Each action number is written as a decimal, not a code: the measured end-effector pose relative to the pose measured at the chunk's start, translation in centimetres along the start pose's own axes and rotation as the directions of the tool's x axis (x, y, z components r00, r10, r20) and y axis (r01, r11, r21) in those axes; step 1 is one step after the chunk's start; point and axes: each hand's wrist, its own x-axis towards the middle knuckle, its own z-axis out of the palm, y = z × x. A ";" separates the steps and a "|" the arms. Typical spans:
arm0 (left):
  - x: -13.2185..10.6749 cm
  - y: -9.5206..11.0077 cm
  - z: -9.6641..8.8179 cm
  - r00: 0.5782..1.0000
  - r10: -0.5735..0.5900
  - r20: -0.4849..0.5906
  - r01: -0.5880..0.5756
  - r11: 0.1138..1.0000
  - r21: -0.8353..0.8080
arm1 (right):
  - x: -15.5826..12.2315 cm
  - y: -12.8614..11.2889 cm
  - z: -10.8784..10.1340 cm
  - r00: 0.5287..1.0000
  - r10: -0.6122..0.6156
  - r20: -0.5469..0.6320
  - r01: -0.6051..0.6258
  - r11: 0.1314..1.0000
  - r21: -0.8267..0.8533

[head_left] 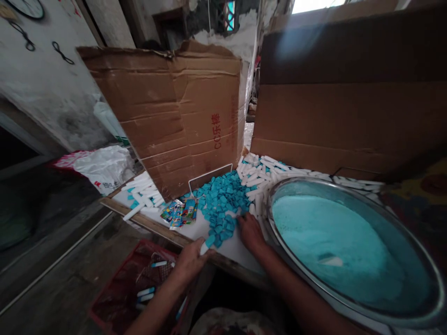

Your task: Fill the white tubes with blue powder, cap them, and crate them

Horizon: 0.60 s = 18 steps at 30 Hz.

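Head view: 2 bare hands work at the near edge of a white table top (195, 230). The left hand (190, 260) is curled around a small white tube (204, 248), whose tip pokes out between thumb and fingers, just beside a loose blue cap (210, 240). The right hand (248, 231) lies palm down with its fingers spread partly open on the edge of the heap of blue caps (218, 202); whether it has hold of one, I cannot tell (the fingertips are buried in the pile). Behind the caps a pile of white tubes (265, 174) runs along the foot of 2 cardboard sheets (181, 111) propped upright. A few printed wrappers (179, 212) lie to the left of the caps. A wide metal basin (352, 246) of pale blue powder sits touching the table's right side. Below the table's edge, a red crate (122, 288) holds several capped tubes.
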 end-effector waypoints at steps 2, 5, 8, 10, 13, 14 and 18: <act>0.2 0.1 0.4 1.000 0.016 -0.014 -0.017 0.999 -0.041 | 0.0 0.1 0.0 0.999 -0.032 0.007 0.032 0.999 -0.044; 0.6 -0.2 0.9 0.999 0.038 -0.019 -0.040 0.993 -0.111 | -0.8 0.6 -0.2 0.997 -0.074 0.027 0.076 0.994 -0.080; 0.8 -0.6 1.1 0.999 0.021 -0.046 -0.027 0.990 -0.138 | -1.7 0.8 -0.5 0.992 -0.120 0.032 0.123 0.987 -0.099; 0.7 -0.6 1.2 0.998 0.005 -0.065 -0.014 0.990 -0.140 | -1.9 0.5 -0.4 0.982 -0.188 0.030 0.190 0.976 -0.102; 0.7 -0.4 1.3 0.996 -0.002 -0.088 -0.013 0.987 -0.162 | -1.4 -0.5 -0.1 0.962 -0.269 0.054 0.273 0.957 -0.100; 0.7 -0.3 1.3 0.995 0.000 -0.096 -0.016 0.986 -0.167 | -1.1 -1.0 0.0 0.961 -0.271 0.064 0.276 0.956 -0.103; 0.7 -0.3 1.3 0.994 0.019 -0.108 -0.038 0.985 -0.171 | -0.5 -2.0 0.6 0.965 -0.253 0.067 0.260 0.959 -0.115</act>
